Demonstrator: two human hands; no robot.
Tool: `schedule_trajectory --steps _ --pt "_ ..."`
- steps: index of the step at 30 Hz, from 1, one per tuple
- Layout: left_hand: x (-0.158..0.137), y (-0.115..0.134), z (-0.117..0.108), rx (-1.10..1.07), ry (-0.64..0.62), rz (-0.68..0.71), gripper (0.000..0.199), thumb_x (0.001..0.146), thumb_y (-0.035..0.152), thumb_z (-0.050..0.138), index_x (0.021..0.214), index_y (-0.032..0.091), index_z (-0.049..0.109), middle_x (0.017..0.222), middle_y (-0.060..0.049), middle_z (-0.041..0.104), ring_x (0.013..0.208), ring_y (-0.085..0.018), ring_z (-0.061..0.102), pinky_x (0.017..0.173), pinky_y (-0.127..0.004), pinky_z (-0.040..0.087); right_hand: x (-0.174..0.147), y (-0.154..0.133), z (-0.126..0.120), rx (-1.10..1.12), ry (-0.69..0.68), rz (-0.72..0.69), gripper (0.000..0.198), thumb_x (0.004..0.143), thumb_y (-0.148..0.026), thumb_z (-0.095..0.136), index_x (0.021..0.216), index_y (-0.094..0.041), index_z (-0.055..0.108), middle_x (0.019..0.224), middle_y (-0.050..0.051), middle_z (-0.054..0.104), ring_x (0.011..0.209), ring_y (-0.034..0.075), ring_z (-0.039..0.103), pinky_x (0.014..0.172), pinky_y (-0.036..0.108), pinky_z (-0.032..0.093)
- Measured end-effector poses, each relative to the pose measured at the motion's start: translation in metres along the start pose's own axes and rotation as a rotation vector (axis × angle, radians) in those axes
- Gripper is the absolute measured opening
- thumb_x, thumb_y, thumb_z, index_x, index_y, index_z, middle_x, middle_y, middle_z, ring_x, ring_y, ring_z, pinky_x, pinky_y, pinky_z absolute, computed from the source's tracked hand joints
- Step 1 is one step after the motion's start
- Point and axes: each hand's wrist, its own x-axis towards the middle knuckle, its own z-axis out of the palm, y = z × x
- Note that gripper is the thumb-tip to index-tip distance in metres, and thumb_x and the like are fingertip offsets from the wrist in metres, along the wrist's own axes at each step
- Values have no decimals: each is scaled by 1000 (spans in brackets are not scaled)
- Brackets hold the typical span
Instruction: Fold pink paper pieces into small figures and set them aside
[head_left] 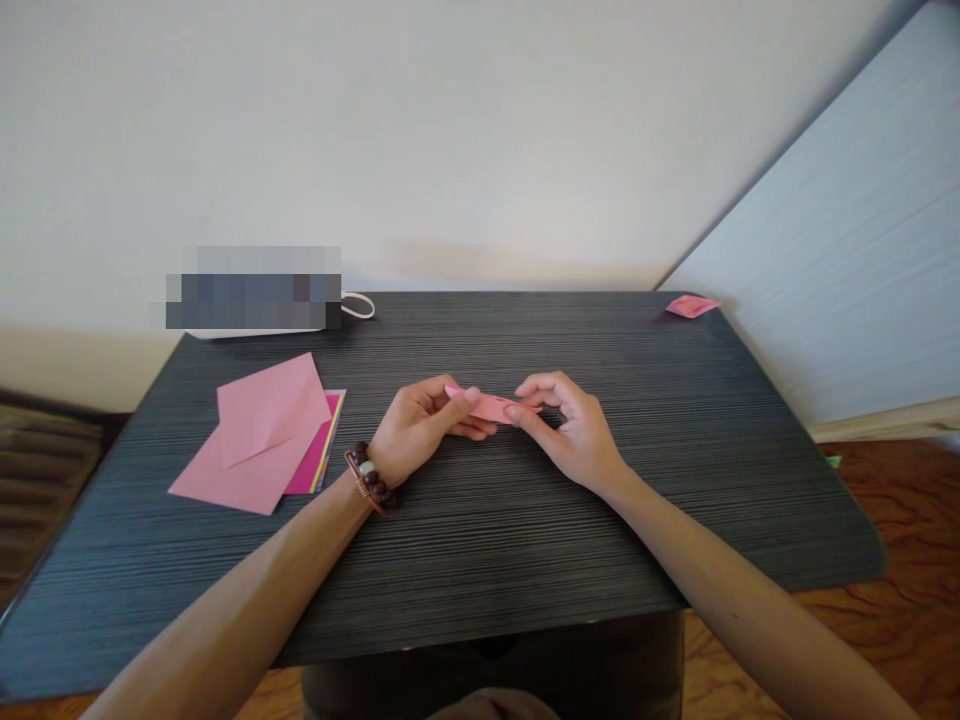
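Head view: at the frame's centre, our left hand [414,432] and right hand [576,432] are both pinching the strip [492,407] near its ends. We are risking a crooked crease or a tear if either is twisting or pulling unevenly.

Dark table [510,560], pink sheets [262,410], folded pink paper [691,307]

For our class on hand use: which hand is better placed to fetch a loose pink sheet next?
Probably the left hand: it is nearer the pink sheets than the right hand, though both hold the folded paper.
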Motion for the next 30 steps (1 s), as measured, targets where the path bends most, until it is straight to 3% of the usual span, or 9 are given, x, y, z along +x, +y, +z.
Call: schedule_trajectory --steps 4,8,13,19,26,30 --pt "1 -1 -7 265 -22 93 20 79 34 64 75 14 63 70 -5 69 63 -16 65 61 -27 53 0 2 0 -5 -34 9 19 84 -30 58 101 -23 55 80 -1 68 74 14 65 73 29 48" --pt "0 0 -10 616 78 229 25 82 33 58 65 16 65 62 0 63 57 -12 55 53 -22 41 1 5 0 -50 -46 4 13 83 -29 57 93 -22 61 88 0 68 78 14 64 73 29 48" --pt "1 4 -12 845 118 277 18 81 32 57 75 18 65 81 -2 67 76 -17 58 72 -29 43 4 4 -5 -119 -143 67 12 85 -30 56 90 -22 64 83 -1 68 73 13 61 69 28 45" --pt "4 0 -19 1199 -7 367 19 83 33 56 73 19 63 90 -4 60 90 -19 50 86 -37 39 6 1 -6 -331 -238 15 9 84 -27 57 88 -23 64 84 -1 68 80 16 55 78 33 37" --pt "2 -5 -16 1346 88 331 17 84 35 54 83 19 61 102 -6 50 97 -23 44 84 -41 38 5 3 -2 -423 -216 38 11 86 -29 54 88 -23 63 85 0 64 83 17 51 77 33 35" --pt "1 -5 -15 1371 63 358 16 86 34 52 91 21 61 102 -6 52 97 -23 44 82 -40 38 3 5 0 -447 -195 47 11 86 -30 54 88 -23 62 85 1 60 84 18 50 77 33 37"
